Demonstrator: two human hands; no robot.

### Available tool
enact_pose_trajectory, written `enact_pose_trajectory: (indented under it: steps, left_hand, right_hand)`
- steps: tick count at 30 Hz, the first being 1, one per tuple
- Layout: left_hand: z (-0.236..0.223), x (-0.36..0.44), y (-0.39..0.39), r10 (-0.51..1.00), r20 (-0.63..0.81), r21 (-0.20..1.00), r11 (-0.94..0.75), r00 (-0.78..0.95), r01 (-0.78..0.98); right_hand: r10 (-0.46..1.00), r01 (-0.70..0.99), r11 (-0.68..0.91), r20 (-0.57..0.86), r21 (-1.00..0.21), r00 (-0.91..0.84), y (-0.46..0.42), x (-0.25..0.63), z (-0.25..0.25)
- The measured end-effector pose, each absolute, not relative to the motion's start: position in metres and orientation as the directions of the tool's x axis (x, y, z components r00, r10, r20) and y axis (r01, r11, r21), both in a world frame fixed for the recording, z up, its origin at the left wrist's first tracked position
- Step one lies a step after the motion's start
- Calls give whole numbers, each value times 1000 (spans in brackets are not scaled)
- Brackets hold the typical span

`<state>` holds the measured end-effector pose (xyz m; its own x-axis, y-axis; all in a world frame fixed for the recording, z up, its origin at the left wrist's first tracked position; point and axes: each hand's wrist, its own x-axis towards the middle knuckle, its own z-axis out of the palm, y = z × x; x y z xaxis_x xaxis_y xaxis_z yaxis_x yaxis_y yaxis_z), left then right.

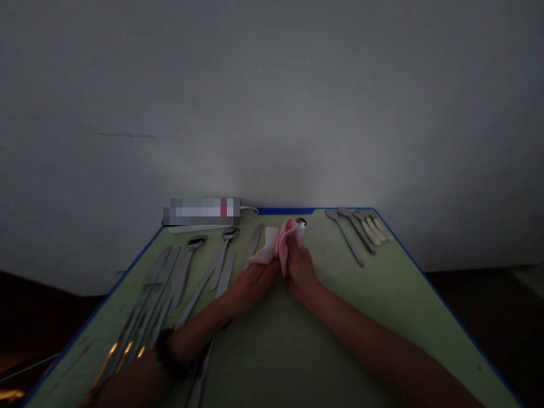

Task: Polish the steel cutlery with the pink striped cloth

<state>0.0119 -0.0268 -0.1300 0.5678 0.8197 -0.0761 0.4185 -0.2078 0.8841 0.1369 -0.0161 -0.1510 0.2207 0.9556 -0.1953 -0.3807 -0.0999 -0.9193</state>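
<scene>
My left hand (250,283) and my right hand (300,266) meet above the middle of a green table (382,300). Both are closed around a pink and white cloth (276,241). A shiny spoon (301,222) pokes out of the cloth's top, near my right hand's fingers; its handle is hidden in the cloth. Which hand grips the handle I cannot tell.
Several knives, spoons and forks (182,277) lie in rows on the left of the table. A smaller group of spoons (359,226) lies at the far right. A white wall stands right behind the blue-edged table. The room is dim.
</scene>
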Motion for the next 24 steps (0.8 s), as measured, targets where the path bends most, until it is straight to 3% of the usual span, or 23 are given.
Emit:
enact_pose_trajectory:
  steps: [7, 9, 11, 13, 16, 19, 24]
  left_hand:
    - [-128, 7, -21, 759, -101, 870, -246, 643, 427]
    - [-127, 6, -21, 749, -113, 876, -235, 652, 422]
    - [-127, 5, -22, 741, -135, 893, -198, 658, 405]
    - [-128, 4, -22, 733, -153, 911, -156, 663, 383]
    - [-127, 4, -24, 699, -165, 928, -129, 696, 350]
    - [-125, 4, -26, 664, -156, 930, -151, 731, 335]
    - [-130, 4, -25, 681, -99, 940, -175, 725, 292]
  right_hand:
    - [932, -388, -66, -196, -919, 304, -3, 153, -142]
    - [922, -268, 4, -100, -963, 375, 3, 165, -140]
    - [920, -44, 128, 102, -991, 379, 9, 181, -133]
    - [934, 149, 227, 259, -962, 245, 13, 200, -121]
    - [962, 197, 253, 226, -947, -150, 9, 225, -96]
    - [926, 203, 302, 236, -932, -294, -4, 238, -72]
    - [901, 237, 343, 248, -909, -356, -17, 235, -45]
